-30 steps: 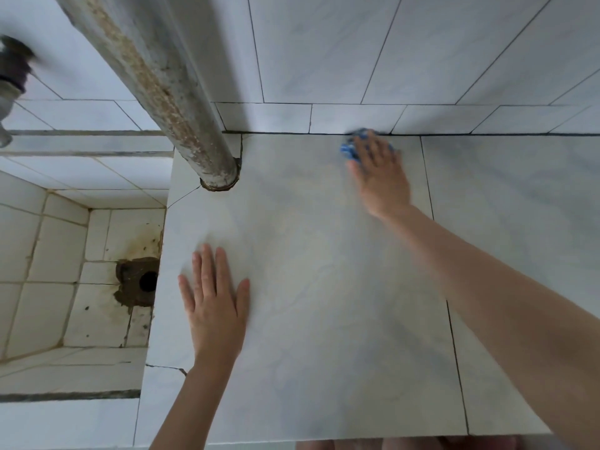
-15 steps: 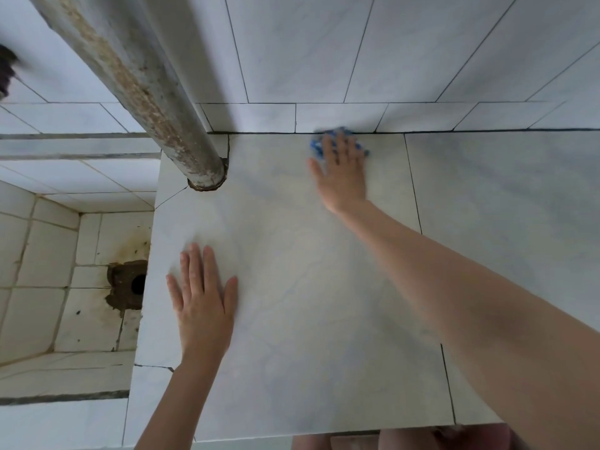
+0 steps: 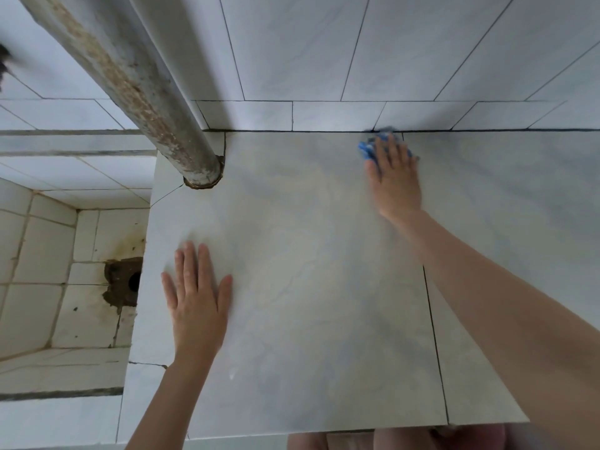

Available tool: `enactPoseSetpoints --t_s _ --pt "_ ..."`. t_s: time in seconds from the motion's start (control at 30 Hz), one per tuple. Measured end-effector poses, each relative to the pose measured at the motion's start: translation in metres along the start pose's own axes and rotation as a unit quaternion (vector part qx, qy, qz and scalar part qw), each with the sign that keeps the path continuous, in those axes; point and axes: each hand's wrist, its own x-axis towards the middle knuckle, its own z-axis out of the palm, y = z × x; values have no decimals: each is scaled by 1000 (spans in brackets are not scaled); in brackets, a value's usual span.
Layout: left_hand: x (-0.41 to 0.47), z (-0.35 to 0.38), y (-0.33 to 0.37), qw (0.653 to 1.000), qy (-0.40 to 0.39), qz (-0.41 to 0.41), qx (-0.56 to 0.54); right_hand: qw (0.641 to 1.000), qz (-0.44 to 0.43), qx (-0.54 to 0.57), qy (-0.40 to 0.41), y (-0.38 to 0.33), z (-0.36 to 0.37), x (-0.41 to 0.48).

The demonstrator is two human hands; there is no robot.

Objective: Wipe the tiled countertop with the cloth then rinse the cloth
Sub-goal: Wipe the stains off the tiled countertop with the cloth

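The tiled countertop is pale grey marble-look tile and fills the middle of the head view. A blue cloth lies at its far edge against the wall, mostly hidden under my right hand, which presses flat on it with fingers pointing at the wall. My left hand rests flat on the counter near its left edge, fingers spread, holding nothing.
A rusty grey pipe slants down into the counter's back-left corner. Left of the counter sits a sunken tiled basin with a stained drain hole. The tiled wall rises behind. The counter's front edge is near my body.
My right hand and the cloth swept left along the back edge, then back to the right, near the grout line. My left hand stayed planted.
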Motion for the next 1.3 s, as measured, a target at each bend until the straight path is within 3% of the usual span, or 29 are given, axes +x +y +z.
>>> enactPoseSetpoints --t_s 0.1,0.17,0.3,0.43,0.57,0.67,0.8,0.87,0.93,1.0,1.07,1.2,1.3 --pt "0 -4 2 1000 -2 0 -22 997 70 16 0 13 1 -22" --pt "-1 -6 2 999 -8 -5 -46 998 57 17 4 -5 10 -36" --pt "-11 -8 1 998 -10 -1 -66 989 -134 60 -28 -84 26 -85" --pt "-28 -10 -5 998 -20 -2 -64 923 -375 88 -15 -149 37 -160" --pt "-45 -12 -10 998 -28 -1 -54 902 -425 70 -25 -122 37 -160" --pt "-52 -14 -12 998 -33 1 -60 939 -343 25 1 -69 34 -118" --pt "-58 -14 -15 997 -40 9 -59 992 -122 -28 26 8 9 -72" --pt "-62 -14 -16 997 -40 6 -61 1000 -16 14 -10 8 2 -70" --pt "-69 -14 -16 997 -41 2 -61 999 17 35 -20 -19 5 -72" --pt "-76 -14 -17 998 -40 3 -58 998 -45 36 4 -58 12 -77" --pt "-81 -15 -21 998 -40 5 -58 985 -160 51 30 -102 25 -90" --pt "-88 -18 -28 997 -42 -3 -63 921 -377 91 -33 -169 41 -161" --pt "-90 -19 -33 997 -39 -11 -64 881 -467 70 -38 -159 45 -197"
